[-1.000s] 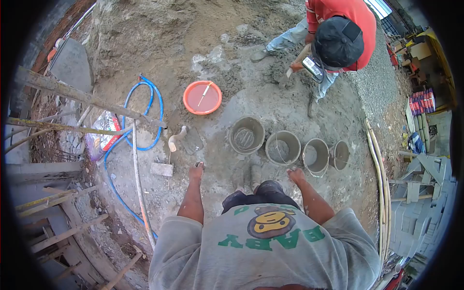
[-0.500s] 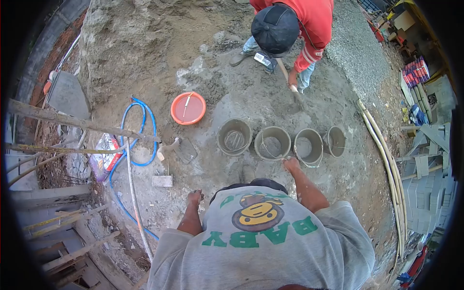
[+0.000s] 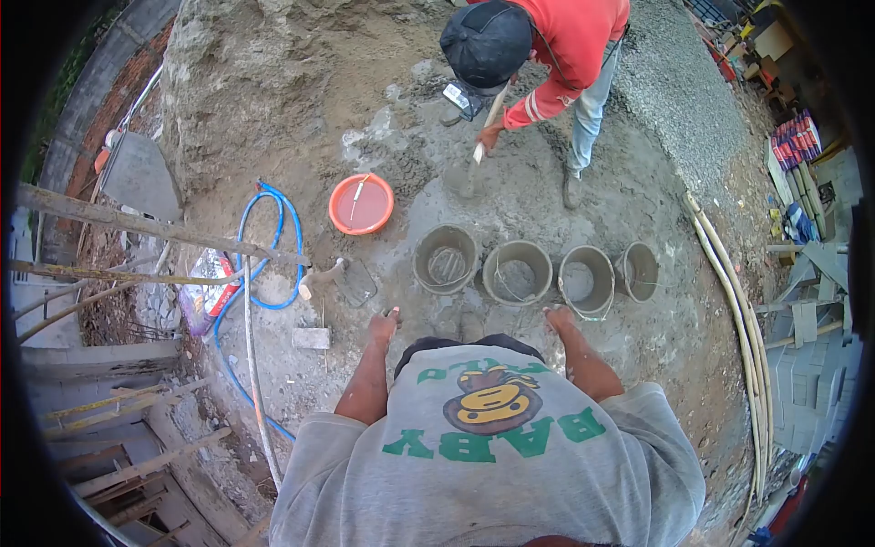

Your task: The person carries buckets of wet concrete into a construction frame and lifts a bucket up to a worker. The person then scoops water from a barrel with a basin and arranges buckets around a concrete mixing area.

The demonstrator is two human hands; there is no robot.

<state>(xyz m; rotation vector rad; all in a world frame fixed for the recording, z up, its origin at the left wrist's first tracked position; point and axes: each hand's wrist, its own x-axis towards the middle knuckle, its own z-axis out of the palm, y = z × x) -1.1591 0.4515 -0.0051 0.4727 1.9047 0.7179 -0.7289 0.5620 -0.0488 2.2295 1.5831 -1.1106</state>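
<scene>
My left hand [image 3: 384,325] reaches out over the wet ground, holding nothing, its fingers loosely apart. It is nearest to a trowel-like tool [image 3: 356,284] lying flat. My right hand [image 3: 559,319] is also empty, fingers loosely extended, just short of the row of buckets. In that row, a bucket with slats or ridges showing inside [image 3: 422,264] stands at the left. Beside it come a bucket with a wire handle [image 3: 490,278], another bucket [image 3: 605,296] with its handle hanging forward, and a smaller-looking bucket [image 3: 649,283]. Grey mortar coats them.
A co-worker in a red top [image 3: 583,46] bends over a shovel [image 3: 478,155] in wet mortar. An orange basin [image 3: 390,219] holds murky water. A blue hose [image 3: 298,239], a block [image 3: 312,338] and wooden poles [image 3: 146,223] lie left; long poles [image 3: 729,292] and gravel [image 3: 679,100] are right.
My right hand has drawn back from the bucket rim. My left hand has moved forward and slightly right. The co-worker's shovel has shifted left, behind the buckets.
</scene>
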